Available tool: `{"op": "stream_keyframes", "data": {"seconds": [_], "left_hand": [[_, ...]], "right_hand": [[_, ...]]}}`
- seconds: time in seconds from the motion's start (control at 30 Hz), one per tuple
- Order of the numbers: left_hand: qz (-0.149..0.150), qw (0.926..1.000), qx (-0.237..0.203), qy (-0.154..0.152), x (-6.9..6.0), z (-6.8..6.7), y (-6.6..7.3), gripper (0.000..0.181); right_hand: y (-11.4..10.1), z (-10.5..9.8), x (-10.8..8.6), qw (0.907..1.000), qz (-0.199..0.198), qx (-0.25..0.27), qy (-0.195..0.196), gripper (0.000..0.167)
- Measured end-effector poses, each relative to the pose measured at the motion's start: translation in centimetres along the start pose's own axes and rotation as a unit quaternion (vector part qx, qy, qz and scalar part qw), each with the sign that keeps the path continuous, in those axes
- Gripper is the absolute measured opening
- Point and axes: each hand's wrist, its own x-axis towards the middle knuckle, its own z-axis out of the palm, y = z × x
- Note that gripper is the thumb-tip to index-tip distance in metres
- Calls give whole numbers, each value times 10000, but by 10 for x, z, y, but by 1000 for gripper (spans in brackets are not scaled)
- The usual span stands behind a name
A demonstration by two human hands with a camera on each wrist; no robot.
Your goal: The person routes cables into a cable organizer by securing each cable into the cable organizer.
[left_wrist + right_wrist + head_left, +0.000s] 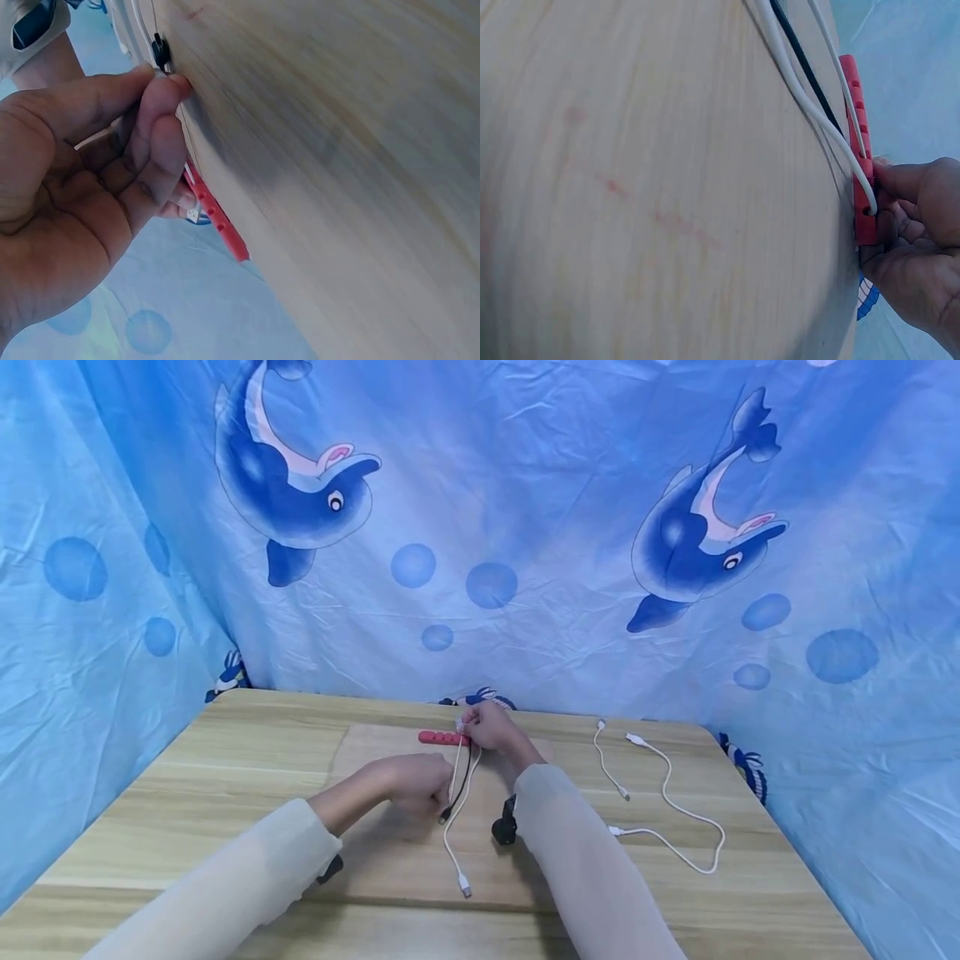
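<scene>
Left hand [420, 781] pinched thin white cable [455, 766]; right hand [491, 727] gripped 3 o'clock end of red slotted plastic-looking strip [438, 737], near 12 o'clock edge of pale wooden desk [225, 760]. Hard tug toward 6 o'clock risked dragging strip; thin black cable [467, 777] alongside risked snagging.

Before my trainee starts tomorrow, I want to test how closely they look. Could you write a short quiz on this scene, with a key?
1. How many white cables lie to the right of the wooden board?
2. True or false: every cable in view is white.
3. Which touches the red holder, the left hand or the right hand?

Key:
1. Two.
2. False; there is also a black cable.
3. The right hand.
</scene>
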Motion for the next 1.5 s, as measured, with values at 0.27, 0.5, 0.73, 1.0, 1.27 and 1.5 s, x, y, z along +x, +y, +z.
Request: {"op": "stream_keyframes", "data": {"seconds": [0.27,0.5,0.73,1.0,1.27,1.5], "left_hand": [[312,9977,-590,-116,-5,-3,-11,47],[205,9918,-1229,-277,-9,-2,-22,37],[-3,9820,-1863,-312,-9,2,-28,28],[-504,9702,-2367,-129,-10,5,-35,15],[-834,9565,-2766,403,-8,8,-35,6],[-905,9511,-2926,406,-9,11,-35,10]], "right_hand": [[-1,-2,-1,9999,103,90,-76,11],[-2,-2,0,9999,167,32,-26,11],[0,-3,1,9994,317,105,-12,10],[0,-3,4,9976,591,314,178,10],[-3,-1,3,9957,725,448,354,8],[-1,-3,3,9953,788,457,334,7]]}}
